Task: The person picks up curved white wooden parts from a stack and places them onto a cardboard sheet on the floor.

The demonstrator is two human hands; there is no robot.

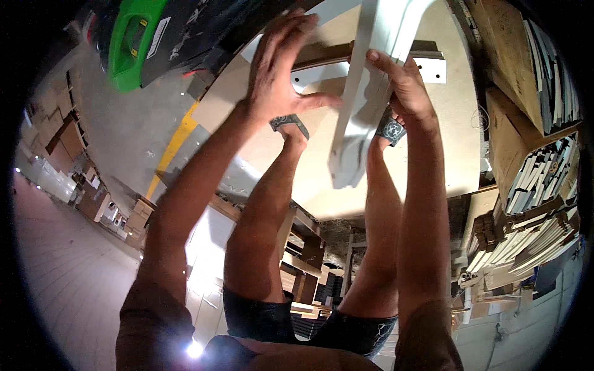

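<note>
My right hand (408, 89) is closed round a long white shaped board (364, 102), its thumb lying on the upper face. The board slants toward me, with a notched near end and a wavy outline along one side; its far end passes out of the top of the view. To its left my left hand (278, 68) is raised with fingers spread and thumb stretched toward the board, holding nothing. Behind the board, a white strip with drilled holes (433, 70) and a dark narrow bar (322, 62) lie crosswise, partly covered by my hands and the board.
A pale wooden sheet (445, 154) lies beneath my sandalled feet. On the right, wooden bins (507, 114) hold stacks of narrow boards (541, 173). At the upper left stands a green and black machine (127, 46), with a yellow floor line (173, 148) nearby.
</note>
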